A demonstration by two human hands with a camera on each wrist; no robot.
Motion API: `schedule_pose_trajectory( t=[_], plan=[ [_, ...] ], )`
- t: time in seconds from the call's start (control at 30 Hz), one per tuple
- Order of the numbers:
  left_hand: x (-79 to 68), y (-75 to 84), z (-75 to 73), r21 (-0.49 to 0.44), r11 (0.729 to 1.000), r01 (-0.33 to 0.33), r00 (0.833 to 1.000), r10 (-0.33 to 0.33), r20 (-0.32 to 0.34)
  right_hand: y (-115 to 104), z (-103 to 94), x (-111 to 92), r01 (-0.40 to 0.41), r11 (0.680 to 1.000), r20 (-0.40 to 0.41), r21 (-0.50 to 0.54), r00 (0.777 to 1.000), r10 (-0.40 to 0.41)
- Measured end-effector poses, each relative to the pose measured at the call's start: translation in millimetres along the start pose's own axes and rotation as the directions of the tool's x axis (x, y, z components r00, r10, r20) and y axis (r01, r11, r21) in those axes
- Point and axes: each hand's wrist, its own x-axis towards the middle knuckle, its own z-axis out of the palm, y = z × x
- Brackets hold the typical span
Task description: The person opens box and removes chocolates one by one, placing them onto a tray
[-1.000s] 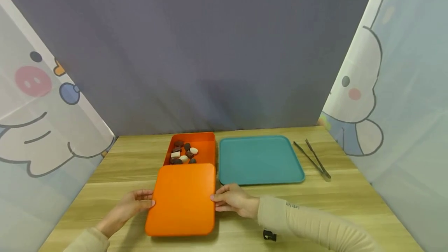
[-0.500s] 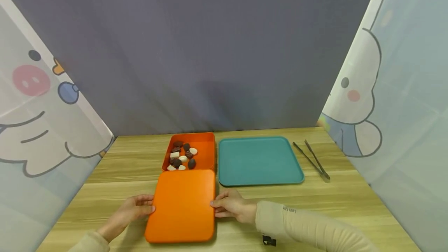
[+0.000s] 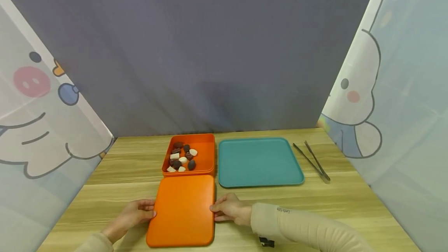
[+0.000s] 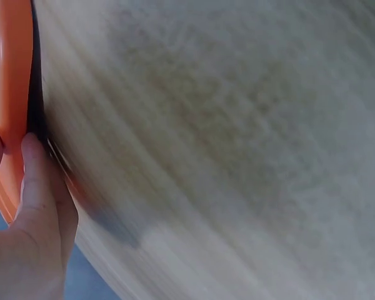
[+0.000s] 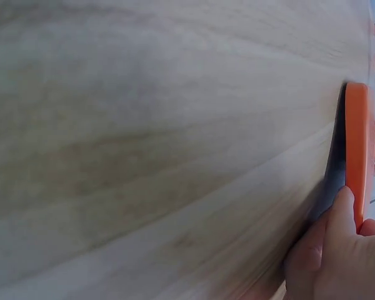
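Observation:
An orange lid lies flat, close over the wooden table in front of an orange box. My left hand pinches its left side edge, thumb on the upper face. On the opposite edge my right hand pinches it in the same way. In the left wrist view the fingertips sit right at the lid's side. The right wrist view shows a dark gap beneath the lid's rim. Inside the box, small dark brown and white pieces that look like chocolates gather on the left side.
A teal tray stands right of the box. Metal tongs lie spread beyond the tray's right edge. Close under the right sleeve is a small black object. A grey curtain closes off the table's far edge.
Both hands have drawn the lid toward me and lowered it. The box's front rim and more of the pieces now show. Box, tray and tongs have stayed put.

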Motion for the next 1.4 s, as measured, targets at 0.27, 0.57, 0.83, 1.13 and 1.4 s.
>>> schedule_pose_trajectory(
  t=[0.27,0.57,0.83,1.13,1.4],
  plan=[
    [-0.6,-4.1,-0.4,-0.035,0.999,-0.001,1.000,0.002,0.029,3.1,1.4,0.7,0.019,0.999,-0.021,-0.028,1.000,-0.020],
    [2.6,-5.8,0.9,-0.024,1.000,0.003,1.000,-0.002,0.024,3.9,3.6,-0.9,0.062,0.996,-0.083,-0.072,0.994,-0.068],
    [2.7,-6.6,1.4,-0.007,1.000,-0.013,1.000,0.014,0.025,4.9,5.6,-0.3,0.076,0.993,-0.112,-0.094,0.990,-0.087],
    [3.1,-8.3,0.3,-0.009,1.000,-0.019,1.000,0.020,0.023,7.6,7.8,3.2,0.084,0.990,-0.137,-0.111,0.986,-0.099],
    [4.6,-6.6,2.8,0.021,1.000,0.012,1.000,-0.011,-0.021,6.3,5.9,1.9,0.085,0.991,-0.136,-0.103,0.986,-0.098]
  ],
)
